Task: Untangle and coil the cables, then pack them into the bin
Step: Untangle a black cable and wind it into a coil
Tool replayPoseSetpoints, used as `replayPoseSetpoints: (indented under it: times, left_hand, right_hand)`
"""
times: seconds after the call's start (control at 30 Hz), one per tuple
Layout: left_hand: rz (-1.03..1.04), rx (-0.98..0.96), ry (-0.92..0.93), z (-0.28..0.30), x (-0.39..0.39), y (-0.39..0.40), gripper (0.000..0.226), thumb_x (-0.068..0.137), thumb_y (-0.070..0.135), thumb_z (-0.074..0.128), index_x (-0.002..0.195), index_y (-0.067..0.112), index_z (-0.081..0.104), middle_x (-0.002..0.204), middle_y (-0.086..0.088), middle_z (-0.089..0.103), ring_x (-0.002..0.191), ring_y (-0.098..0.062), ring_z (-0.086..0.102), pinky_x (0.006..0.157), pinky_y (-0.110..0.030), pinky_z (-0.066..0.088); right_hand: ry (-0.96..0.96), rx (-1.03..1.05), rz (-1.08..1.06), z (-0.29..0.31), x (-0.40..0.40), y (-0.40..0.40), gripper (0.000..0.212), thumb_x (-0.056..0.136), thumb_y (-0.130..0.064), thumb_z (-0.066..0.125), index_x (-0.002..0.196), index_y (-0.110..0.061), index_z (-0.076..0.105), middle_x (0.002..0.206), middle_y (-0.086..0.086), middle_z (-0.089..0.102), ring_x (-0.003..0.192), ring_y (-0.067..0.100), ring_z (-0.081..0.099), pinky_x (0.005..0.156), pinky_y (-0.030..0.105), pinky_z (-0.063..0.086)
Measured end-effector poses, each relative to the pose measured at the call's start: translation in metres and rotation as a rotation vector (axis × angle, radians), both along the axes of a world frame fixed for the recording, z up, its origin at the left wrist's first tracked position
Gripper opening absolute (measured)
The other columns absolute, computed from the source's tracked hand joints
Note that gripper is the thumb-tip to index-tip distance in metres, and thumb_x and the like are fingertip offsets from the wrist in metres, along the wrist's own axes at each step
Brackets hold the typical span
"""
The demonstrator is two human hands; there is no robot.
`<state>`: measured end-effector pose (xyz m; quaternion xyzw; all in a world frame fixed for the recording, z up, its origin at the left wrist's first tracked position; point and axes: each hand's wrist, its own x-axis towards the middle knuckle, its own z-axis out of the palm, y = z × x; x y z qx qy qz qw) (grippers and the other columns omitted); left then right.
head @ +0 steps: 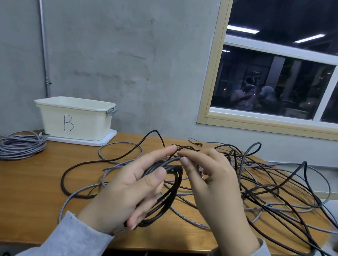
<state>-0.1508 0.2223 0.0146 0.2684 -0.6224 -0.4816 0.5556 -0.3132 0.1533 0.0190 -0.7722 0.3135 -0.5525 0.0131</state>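
1. Wooden worktop (27,197): spans the near scene below a grey wall and carries all the cables and the bin.
2. Tangle of loose cables (270,186): dark and grey braided strands spread across the right and centre of the worktop, some running over its right edge.
3. Cream bin (75,120): marked "B", upright on a white lid (102,141) at the far left of the worktop.
4. Grey coiled cable (19,146): a finished bundle lying flat on the worktop just left of the bin.
5. Left hand (131,187): raised at near centre, thumb and fingers curled round a dark coil (164,196) of several loops that hangs from the palm above the worktop.
6. Right hand (214,184): just right of the left hand, back toward the camera, fingertips pinching a dark strand where it meets the top of the coil.
7. Grey sleeves (74,239): cover both wrists at the near edge.
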Motion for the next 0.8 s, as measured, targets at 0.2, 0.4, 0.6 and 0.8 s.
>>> replayPoseSetpoints:
  times: [0.2, 0.4, 0.6, 0.8]
  left_hand:
    - [0.021, -0.036, 0.112, 0.0, -0.002, -0.004, 0.061, 0.076, 0.049, 0.072, 0.132, 0.032, 0.056, 0.059, 0.001, 0.04, 0.03, -0.005, 0.033, 0.035, -0.015, 0.034]
    - [-0.16, 0.009, 0.323, 0.003, -0.001, -0.001, 0.057, 0.078, 0.034, 0.076, 0.13, 0.022, 0.057, 0.054, 0.004, 0.039, 0.03, -0.001, 0.033, 0.033, -0.012, 0.026]
    - [-0.296, 0.037, 0.388, 0.002, -0.004, 0.0, 0.049, 0.086, 0.025, 0.07, 0.131, 0.018, 0.055, 0.054, 0.005, 0.042, 0.031, 0.001, 0.037, 0.033, -0.011, 0.031]
    - [-0.133, 0.127, 0.345, 0.004, -0.01, 0.002, 0.059, 0.071, 0.037, 0.081, 0.124, 0.018, 0.061, 0.052, 0.003, 0.035, 0.028, -0.002, 0.029, 0.033, -0.012, 0.027]
  right_hand:
    - [0.06, 0.1, 0.066, -0.002, -0.001, 0.001, 0.035, 0.094, -0.046, 0.037, 0.115, -0.036, 0.063, 0.093, -0.019, 0.055, 0.094, 0.001, 0.047, 0.08, 0.021, 0.039]
    - [0.213, 0.202, 0.264, -0.003, 0.004, 0.007, 0.034, 0.092, -0.051, 0.039, 0.125, -0.046, 0.041, 0.117, -0.027, 0.048, 0.115, -0.001, 0.045, 0.095, 0.017, 0.037]
    - [0.203, 0.412, 0.309, -0.001, 0.004, 0.008, 0.027, 0.092, -0.025, 0.058, 0.115, -0.037, 0.049, 0.101, -0.019, 0.065, 0.095, -0.002, 0.06, 0.083, 0.022, 0.048]
    - [0.241, 0.366, 0.207, 0.002, 0.003, 0.009, 0.036, 0.093, -0.009, 0.047, 0.117, -0.036, 0.055, 0.085, -0.015, 0.064, 0.065, -0.001, 0.053, 0.059, 0.015, 0.039]
